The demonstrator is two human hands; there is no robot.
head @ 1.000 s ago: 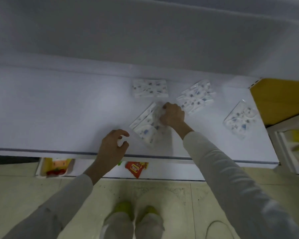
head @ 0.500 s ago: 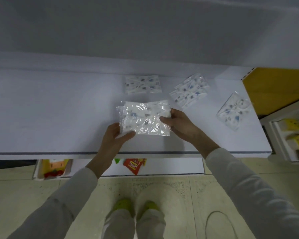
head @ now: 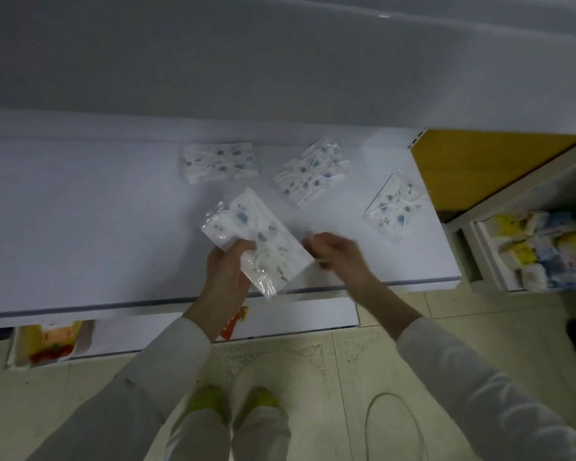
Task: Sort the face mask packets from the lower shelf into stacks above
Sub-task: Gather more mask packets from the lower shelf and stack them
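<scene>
Main risk is the one-handed hold. My left hand (head: 226, 274) grips the packet (head: 260, 237) at its lower-left edge only, fingers curled over it. The rest hangs free over the front edge of the upper shelf (head: 80, 227). The film looks slick, so I reckon it could slip out and drop to the lower shelf (head: 313, 314) or the floor (head: 280, 361).

My right hand (head: 338, 252) is blurred just beside the packet's right corner, fingers curled. Can't tell if it holds anything.

Second risk is a wrong-pile drop. The left pile (head: 218, 163), middle pile (head: 311, 174) and right pile (head: 396, 204) show near-identical print. The middle one sits fanned, so a careless drop could scatter it.

Packet look: clear crinkly wrapper with glare, white mask inside, small blue-grey motifs, held diagonally.
</scene>
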